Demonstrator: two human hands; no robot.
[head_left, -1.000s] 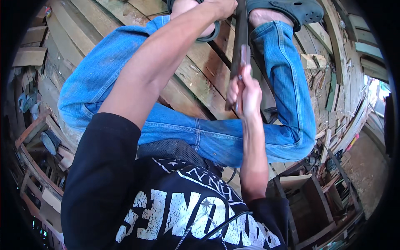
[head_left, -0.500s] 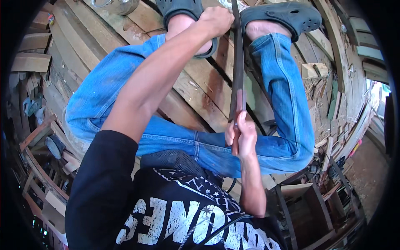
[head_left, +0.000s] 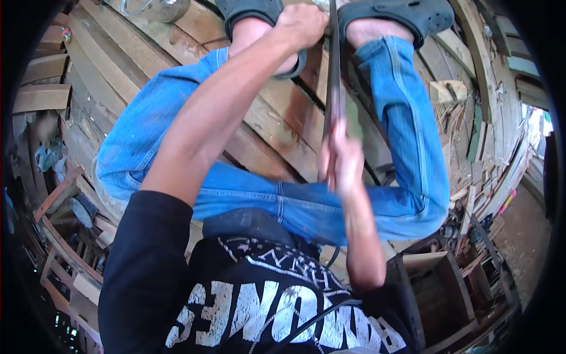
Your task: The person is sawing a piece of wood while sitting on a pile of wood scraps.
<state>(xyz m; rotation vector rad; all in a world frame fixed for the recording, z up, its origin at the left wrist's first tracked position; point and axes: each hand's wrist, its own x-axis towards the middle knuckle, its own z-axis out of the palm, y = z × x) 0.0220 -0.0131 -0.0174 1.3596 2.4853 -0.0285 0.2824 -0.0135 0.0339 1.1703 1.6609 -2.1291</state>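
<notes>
Between my shoes a long, narrow dark strip (head_left: 334, 65), blade-like, runs from the top edge down toward my lap. My right hand (head_left: 344, 160), smeared by motion, is closed around a brown wooden handle (head_left: 331, 177) at the near end of the strip. Whether handle and strip are one piece I cannot tell. Up by my left shoe, my left hand (head_left: 302, 25) is closed in a fist right beside the strip's far part. What its fingers grip is hidden. My left arm reaches across my bent left leg.
I sit over wooden planks (head_left: 277, 127), legs bent in blue jeans (head_left: 159, 118), with dark clogs (head_left: 395, 20) on my feet. A clear round container (head_left: 171, 9) stands at the far left. A wood block (head_left: 447, 91) and scraps lie right. An open wooden box (head_left: 439, 295) is near right.
My right hand has moved away from me along the strip, toward my shoes, with the handle. My left hand stays beside the strip, nearly still. The whole view has shifted slightly.
</notes>
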